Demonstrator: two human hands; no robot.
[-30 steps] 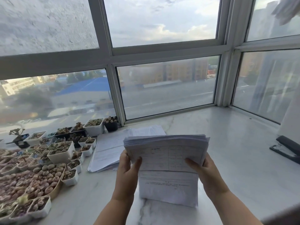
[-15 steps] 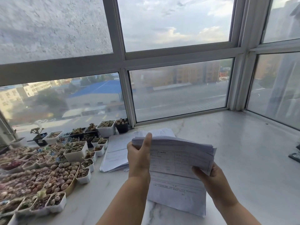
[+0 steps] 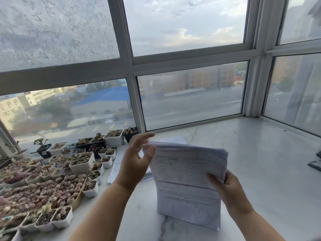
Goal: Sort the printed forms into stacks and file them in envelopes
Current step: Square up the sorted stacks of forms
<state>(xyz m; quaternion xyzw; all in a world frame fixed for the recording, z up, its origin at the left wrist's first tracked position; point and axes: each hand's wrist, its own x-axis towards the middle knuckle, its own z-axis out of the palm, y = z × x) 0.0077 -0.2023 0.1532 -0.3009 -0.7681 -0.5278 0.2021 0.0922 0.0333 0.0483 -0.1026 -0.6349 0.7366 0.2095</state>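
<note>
A thick stack of printed forms [image 3: 187,180] stands upright on its lower edge on the marble sill, bent back at the top. My right hand [image 3: 227,190] grips its right edge, thumb across the front sheet. My left hand [image 3: 137,159] is at the stack's upper left corner with fingers spread and relaxed, touching or just off the top edge; I cannot tell which. A second pile of forms [image 3: 119,159] lies flat on the sill behind my left hand, partly hidden by it.
Many small white and black pots of succulents [image 3: 57,171] crowd the left of the marble sill [image 3: 260,162]. A black object [image 3: 316,164] lies at the right edge. Window frames and glass [image 3: 191,94] close off the back and right.
My left hand has let go of the stack's left edge and risen to its top corner with fingers spread. The stack has tilted more upright in my right hand. The view panned slightly.
</note>
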